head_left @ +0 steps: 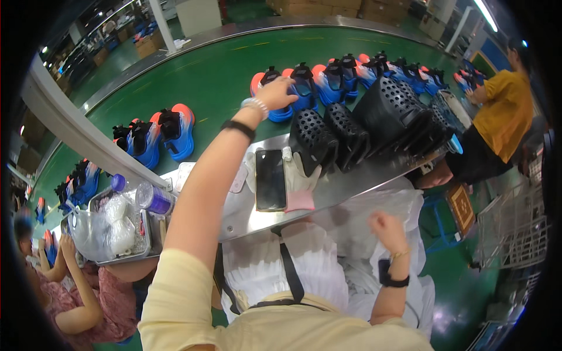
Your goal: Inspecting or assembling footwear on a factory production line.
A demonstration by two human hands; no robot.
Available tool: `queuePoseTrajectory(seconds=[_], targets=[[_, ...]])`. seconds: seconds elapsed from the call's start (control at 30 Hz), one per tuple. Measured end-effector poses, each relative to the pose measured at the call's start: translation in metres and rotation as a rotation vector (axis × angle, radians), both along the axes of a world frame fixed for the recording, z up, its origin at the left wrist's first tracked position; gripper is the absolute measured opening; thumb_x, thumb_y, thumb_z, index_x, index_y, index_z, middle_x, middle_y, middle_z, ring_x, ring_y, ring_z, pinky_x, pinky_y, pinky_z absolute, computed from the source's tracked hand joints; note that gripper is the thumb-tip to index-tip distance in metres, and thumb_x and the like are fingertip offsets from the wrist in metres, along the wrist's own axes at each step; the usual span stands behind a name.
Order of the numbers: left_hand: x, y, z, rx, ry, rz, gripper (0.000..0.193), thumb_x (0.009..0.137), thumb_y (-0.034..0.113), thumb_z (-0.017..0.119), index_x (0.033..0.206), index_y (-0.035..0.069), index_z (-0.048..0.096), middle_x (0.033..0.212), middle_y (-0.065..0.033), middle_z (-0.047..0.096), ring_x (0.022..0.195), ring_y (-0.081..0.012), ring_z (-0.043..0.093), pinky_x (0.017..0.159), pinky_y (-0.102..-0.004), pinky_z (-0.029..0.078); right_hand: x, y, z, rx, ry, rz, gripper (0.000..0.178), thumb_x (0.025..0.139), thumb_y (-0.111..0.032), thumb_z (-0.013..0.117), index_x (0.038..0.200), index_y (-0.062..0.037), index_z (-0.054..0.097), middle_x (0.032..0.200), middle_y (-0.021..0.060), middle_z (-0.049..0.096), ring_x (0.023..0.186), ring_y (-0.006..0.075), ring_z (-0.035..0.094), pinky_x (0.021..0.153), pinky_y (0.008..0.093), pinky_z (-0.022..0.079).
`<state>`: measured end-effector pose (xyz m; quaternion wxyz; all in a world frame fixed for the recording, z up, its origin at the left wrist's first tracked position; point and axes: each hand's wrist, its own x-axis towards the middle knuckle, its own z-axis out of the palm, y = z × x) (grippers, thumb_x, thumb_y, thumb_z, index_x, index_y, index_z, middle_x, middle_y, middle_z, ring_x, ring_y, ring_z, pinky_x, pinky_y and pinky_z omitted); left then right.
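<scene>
Over on the green conveyor belt (228,70), past the far edge of the metal bench (243,225), a whole bunch of blue-and-coral sneakers (332,83) with black collars is lined up, and the left hand (275,93) is right at the near end of that row. Its fingers are a bit spread, thumb out to the side, over the first pair; can't tell whether it's actually touching one. That wrist has a beaded bracelet (254,104) and a black wristband (239,128). The right hand (387,230) is off on its own in front of the bench, just above some white plastic sheeting (374,205). Fingers look loosely curled but blurry, so I can't tell if they're pinching anything. On the bench between the arms there's a dark-screened phone (270,181) lying beside a white glove (300,169), and right of those stand some chunky black perforated shoe-shaped forms (389,108). More sneakers (177,133) sit farther left on the belt, beyond a metal tray (146,254) with plastic bags (122,228) and a purple-labelled jar (155,199). Co-worker in a mustard shirt (500,126) is over on the right, another in pink patterned clothes (120,298) on the left.
</scene>
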<state>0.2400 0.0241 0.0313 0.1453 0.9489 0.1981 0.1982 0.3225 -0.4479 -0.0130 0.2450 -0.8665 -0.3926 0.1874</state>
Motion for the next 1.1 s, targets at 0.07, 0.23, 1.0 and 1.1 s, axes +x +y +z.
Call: queuePoseTrajectory(seconds=[0.07, 0.23, 1.0, 1.1], targets=[[0.015, 0.025, -0.005, 0.047, 0.104, -0.049, 0.062, 0.082, 0.037, 0.064, 0.131, 0.002, 0.049, 0.133, -0.0195, 0.051, 0.123, -0.033, 0.048, 0.104, -0.0379, 0.037, -0.017, -0.01, -0.028, -0.101, 0.058, 0.061, 0.031, 0.083, -0.034, 0.063, 0.096, -0.0062, 0.066, 0.066, 0.0163, 0.06, 0.062, 0.0296, 0.059, 0.059, 0.0386, 0.045], [0.068, 0.015, -0.03, -0.016, 0.367, 0.0, 0.062, 0.077, 0.056, 0.062, 0.113, 0.005, 0.065, 0.122, -0.0185, 0.059, 0.108, -0.0374, 0.059, 0.095, -0.0415, 0.046, -0.035, -0.049, -0.057, -0.215, 0.282, 0.023, 0.034, 0.083, -0.036, 0.062, 0.099, -0.006, 0.065, 0.069, 0.0168, 0.062, 0.067, 0.0313, 0.062, 0.063, 0.0395, 0.047], [-0.059, 0.005, -0.059, 0.01, -0.28, 0.628, 0.047, 0.081, 0.011, 0.048, 0.126, -0.001, 0.05, 0.132, -0.019, 0.05, 0.112, -0.0389, 0.054, 0.096, -0.0437, 0.044, -0.035, 0.196, 0.082, 0.144, -0.563, 0.008, 0.06, 0.081, -0.054, 0.061, 0.099, 0.0032, 0.062, 0.084, 0.0241, 0.066, 0.08, 0.0391, 0.065, 0.071, 0.0437, 0.051], [-0.063, 0.009, -0.054, -0.112, -0.246, 0.591, 0.051, 0.085, 0.012, 0.043, 0.134, 0.0, 0.044, 0.141, -0.0155, 0.041, 0.122, -0.0383, 0.047, 0.101, -0.0423, 0.041, -0.037, 0.207, 0.073, 0.093, -0.618, 0.031, 0.062, 0.076, -0.055, 0.067, 0.09, 0.0056, 0.062, 0.079, 0.0243, 0.065, 0.077, 0.0393, 0.065, 0.068, 0.044, 0.052]])
